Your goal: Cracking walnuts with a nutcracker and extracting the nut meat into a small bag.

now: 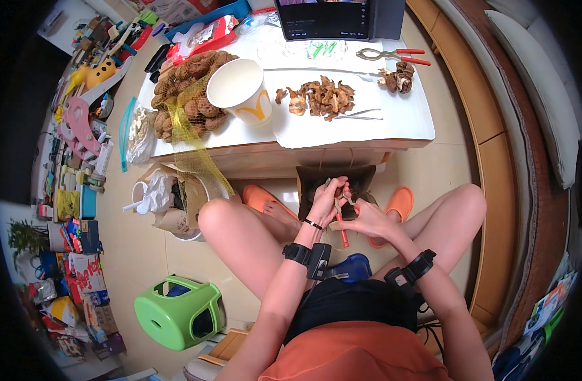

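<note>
My two hands meet above an open dark box or bag [308, 190] between my feet. My left hand [331, 197] is closed at the metal end of a red-handled nutcracker [343, 237]; whatever its fingers hold there is hidden. My right hand [368, 220] grips the nutcracker, thumb across its handles. On the table before me, brown walnut pieces [329, 96] lie on white paper with tweezers [359, 115] beside them. A second red-handled nutcracker [392, 54] lies farther back, near a small cluster of walnuts [397, 79].
A yellow net bag of walnuts [188, 92] and a white paper tub [239, 89] stand on the table [392, 132]. Behind is a tablet [322, 18]. Left are a waste bin [188, 237] and a green stool [176, 311]. A sofa [526, 127] lines the right.
</note>
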`<control>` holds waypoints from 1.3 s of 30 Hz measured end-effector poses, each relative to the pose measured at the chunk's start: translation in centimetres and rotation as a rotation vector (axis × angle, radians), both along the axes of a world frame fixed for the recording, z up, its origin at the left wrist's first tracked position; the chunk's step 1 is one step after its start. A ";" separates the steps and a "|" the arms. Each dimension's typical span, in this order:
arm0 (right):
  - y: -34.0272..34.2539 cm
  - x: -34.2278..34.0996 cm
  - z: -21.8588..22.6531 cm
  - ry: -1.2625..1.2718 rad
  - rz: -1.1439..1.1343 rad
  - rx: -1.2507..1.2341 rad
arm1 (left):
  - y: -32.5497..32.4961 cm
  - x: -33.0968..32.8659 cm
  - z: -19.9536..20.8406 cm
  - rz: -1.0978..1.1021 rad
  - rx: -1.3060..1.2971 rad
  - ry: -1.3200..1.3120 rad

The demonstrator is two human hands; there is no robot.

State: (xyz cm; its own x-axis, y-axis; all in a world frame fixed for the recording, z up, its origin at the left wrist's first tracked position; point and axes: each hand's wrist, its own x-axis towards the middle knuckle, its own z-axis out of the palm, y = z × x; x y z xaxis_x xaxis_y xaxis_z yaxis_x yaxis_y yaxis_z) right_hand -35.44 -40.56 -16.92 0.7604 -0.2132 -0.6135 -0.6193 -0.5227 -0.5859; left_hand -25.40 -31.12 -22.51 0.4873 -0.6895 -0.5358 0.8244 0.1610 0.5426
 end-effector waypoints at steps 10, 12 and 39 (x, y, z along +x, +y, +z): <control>1.9 0.3 0.2 -0.202 -0.091 -0.420 | -1.8 -0.5 0.3 0.258 0.057 -0.073; 2.1 0.8 0.7 -0.078 -0.143 -0.353 | -1.6 -0.4 0.3 0.277 0.058 -0.070; 2.0 -0.1 -2.7 -0.123 0.067 -0.511 | -2.8 -2.7 -2.3 0.558 0.468 -0.071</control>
State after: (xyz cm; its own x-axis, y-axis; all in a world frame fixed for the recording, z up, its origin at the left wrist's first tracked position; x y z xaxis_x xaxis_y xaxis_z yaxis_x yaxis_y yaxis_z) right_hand -35.58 -38.53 -19.64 0.8423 -0.4103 -0.3496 -0.5176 -0.7967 -0.3121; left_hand -28.10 -33.88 -24.78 0.7436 -0.0350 -0.6677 0.6477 0.2856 0.7063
